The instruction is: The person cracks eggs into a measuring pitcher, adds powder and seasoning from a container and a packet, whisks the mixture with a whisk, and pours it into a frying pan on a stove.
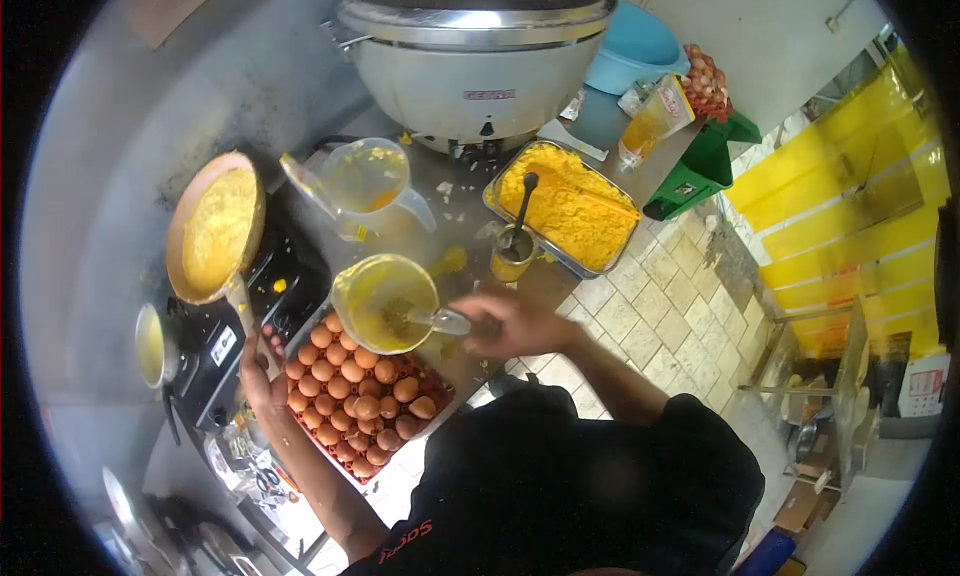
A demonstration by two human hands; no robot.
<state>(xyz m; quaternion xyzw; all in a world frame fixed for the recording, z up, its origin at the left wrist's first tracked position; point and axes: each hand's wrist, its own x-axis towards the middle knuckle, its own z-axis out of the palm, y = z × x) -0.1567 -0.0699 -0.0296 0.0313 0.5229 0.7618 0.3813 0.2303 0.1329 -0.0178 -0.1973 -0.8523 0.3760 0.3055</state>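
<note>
My left hand [262, 378] is closed around the handle of a frying pan [215, 236], which is tilted over the stove with a yellow egg layer in it. My right hand [512, 321] grips a light grey handle, apparently of a whisk [447, 321]; its blurred end reaches into a yellow-smeared jug [365, 276]. Below that jug, a red tray [436, 374] carries many brown eggs [366, 407]. Beyond it stands a clear jug [370, 166] with some yellow liquid. A small jar [508, 266] near my right hand has a dark-handled utensil [526, 191] in it.
A metal pan [600, 271] heaped with crumbled yellow egg sits at the counter's right edge. Behind are a large cooker [470, 86], blue basin [640, 41] and green bin [700, 171]. A small saucepan [152, 346] stands on the black stove [285, 276].
</note>
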